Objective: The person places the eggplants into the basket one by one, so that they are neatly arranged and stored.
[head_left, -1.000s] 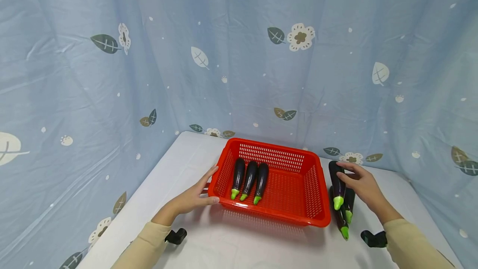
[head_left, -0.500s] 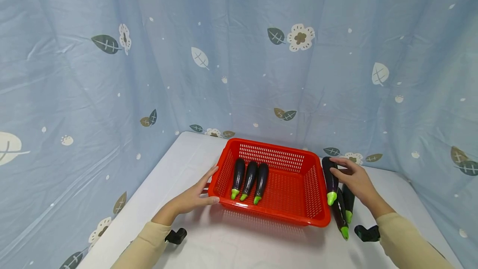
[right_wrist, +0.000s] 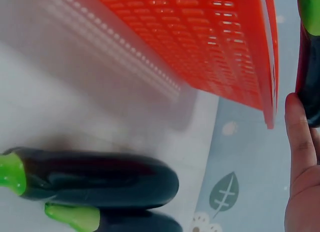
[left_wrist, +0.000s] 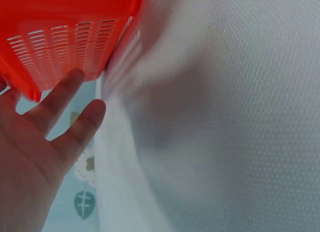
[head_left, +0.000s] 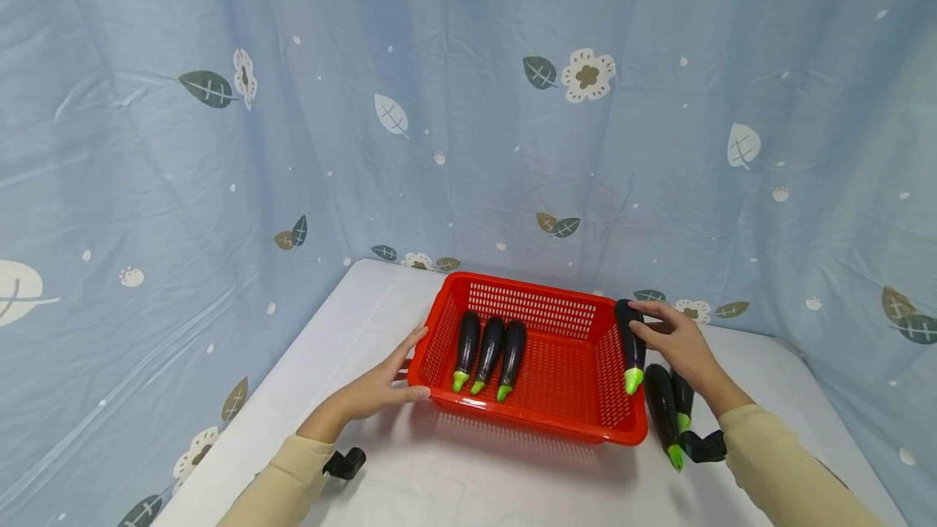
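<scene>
A red plastic basket (head_left: 545, 421) stands mid-table with three dark eggplants (head_left: 490, 354) lying side by side in its left half, green stems toward me. My left hand (head_left: 376, 389) touches its left front corner; in the left wrist view the fingers (left_wrist: 62, 99) are spread and fairly straight beside the slotted wall. Another eggplant (head_left: 631, 344) is pinched in my right hand (head_left: 677, 344) over the basket's right rim, its green stem hanging lower. In the right wrist view this eggplant (right_wrist: 311, 74) is cut off by the frame edge.
Two more eggplants (head_left: 662, 413) lie on the white table (head_left: 468, 486) to the right of the basket, below my right forearm. A blue patterned curtain (head_left: 505, 145) rises behind the table and along its sides.
My right hand has carried its eggplant leftward from above the other two eggplants to the basket's right rim. The left hand and basket have stayed in place.
</scene>
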### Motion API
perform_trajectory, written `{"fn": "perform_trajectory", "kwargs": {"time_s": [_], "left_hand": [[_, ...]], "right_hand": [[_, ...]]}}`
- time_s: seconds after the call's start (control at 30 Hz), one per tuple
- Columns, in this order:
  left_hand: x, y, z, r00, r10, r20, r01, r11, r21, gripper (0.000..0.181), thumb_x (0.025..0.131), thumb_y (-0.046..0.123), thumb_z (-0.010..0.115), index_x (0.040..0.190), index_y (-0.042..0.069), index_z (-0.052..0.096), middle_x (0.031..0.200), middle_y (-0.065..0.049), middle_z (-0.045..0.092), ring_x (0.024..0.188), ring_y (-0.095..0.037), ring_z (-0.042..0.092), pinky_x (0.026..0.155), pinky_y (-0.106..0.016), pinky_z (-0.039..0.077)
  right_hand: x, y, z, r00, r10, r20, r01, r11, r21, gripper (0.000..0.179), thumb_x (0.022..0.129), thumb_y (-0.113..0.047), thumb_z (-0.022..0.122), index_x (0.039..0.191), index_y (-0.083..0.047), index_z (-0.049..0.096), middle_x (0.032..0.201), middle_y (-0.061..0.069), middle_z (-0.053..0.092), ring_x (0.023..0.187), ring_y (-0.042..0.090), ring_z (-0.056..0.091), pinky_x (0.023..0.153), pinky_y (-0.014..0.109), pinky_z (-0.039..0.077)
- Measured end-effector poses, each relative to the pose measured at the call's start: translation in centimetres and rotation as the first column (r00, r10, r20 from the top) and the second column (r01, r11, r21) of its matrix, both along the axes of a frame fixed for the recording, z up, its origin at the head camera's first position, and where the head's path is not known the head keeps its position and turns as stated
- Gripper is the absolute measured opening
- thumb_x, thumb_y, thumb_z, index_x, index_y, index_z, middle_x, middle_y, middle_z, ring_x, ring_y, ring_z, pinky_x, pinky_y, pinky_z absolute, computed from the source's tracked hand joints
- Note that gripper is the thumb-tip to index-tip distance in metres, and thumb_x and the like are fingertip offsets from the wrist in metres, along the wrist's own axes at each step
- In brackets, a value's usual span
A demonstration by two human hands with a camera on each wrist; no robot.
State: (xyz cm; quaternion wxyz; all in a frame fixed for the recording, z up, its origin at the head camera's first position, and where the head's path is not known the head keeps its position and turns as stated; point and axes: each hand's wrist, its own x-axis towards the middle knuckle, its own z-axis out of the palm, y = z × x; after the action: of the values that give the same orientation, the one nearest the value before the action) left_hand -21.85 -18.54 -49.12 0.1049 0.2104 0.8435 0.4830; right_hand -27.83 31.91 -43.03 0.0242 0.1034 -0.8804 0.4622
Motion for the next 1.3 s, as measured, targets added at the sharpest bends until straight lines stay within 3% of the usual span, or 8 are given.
{"fn": "perform_trajectory", "kwargs": {"time_s": [0.57,0.87,0.97,1.17,1.3], "left_hand": [[0.0,0.1,0.0,1.000,0.004,0.005,-0.004,1.000,0.003,0.100,0.090,0.040,0.074,0.165,0.030,0.009,0.171,-0.005,0.006,0.136,-0.037,0.047,0.105,-0.053,0.047],[0.0,0.1,0.0,1.000,0.012,0.011,-0.012,1.000,-0.002,0.100,0.090,0.041,0.074,0.165,0.031,0.008,0.171,-0.005,0.008,0.136,-0.037,0.047,0.104,-0.054,0.048],[0.0,0.1,-0.1,1.000,0.014,0.011,-0.014,1.000,-0.004,0.100,0.090,0.041,0.074,0.165,0.032,0.008,0.171,-0.005,0.008,0.136,-0.037,0.047,0.105,-0.054,0.047],[0.1,0.1,-0.1,1.000,0.016,0.007,-0.016,1.000,-0.005,0.100,0.090,0.040,0.074,0.165,0.032,0.009,0.171,-0.004,0.008,0.135,-0.037,0.047,0.105,-0.054,0.047],[0.0,0.1,-0.1,1.000,0.014,0.004,-0.014,1.000,-0.002,0.099,0.090,0.040,0.074,0.165,0.032,0.009,0.171,-0.004,0.007,0.136,-0.037,0.047,0.105,-0.054,0.047]], "right_hand": [[-1.1,-3.0,0.3,0.997,0.077,0.021,-0.075,0.994,-0.074,0.053,0.102,-0.034,0.064,0.146,-0.009,0.053,0.148,0.023,0.048,0.122,0.043,0.059,0.090,0.041,0.058],[-1.3,-4.3,0.9,0.999,0.039,0.035,-0.038,0.999,-0.028,0.055,0.100,-0.041,0.064,0.145,-0.012,0.055,0.148,0.022,0.049,0.124,0.043,0.057,0.097,0.054,0.053],[-1.6,-4.6,0.9,0.998,0.042,0.042,-0.040,0.998,-0.042,0.054,0.100,-0.041,0.065,0.145,-0.012,0.055,0.147,0.021,0.050,0.122,0.041,0.058,0.096,0.050,0.054],[-2.2,-5.3,0.9,0.996,0.088,0.029,-0.085,0.991,-0.100,0.052,0.100,-0.036,0.066,0.143,-0.010,0.056,0.144,0.021,0.052,0.120,0.037,0.060,0.089,0.031,0.057],[-2.5,-5.9,0.9,0.993,0.109,0.039,-0.103,0.986,-0.132,0.053,0.100,-0.033,0.067,0.144,-0.007,0.055,0.145,0.023,0.051,0.121,0.038,0.059,0.087,0.031,0.058]]}}
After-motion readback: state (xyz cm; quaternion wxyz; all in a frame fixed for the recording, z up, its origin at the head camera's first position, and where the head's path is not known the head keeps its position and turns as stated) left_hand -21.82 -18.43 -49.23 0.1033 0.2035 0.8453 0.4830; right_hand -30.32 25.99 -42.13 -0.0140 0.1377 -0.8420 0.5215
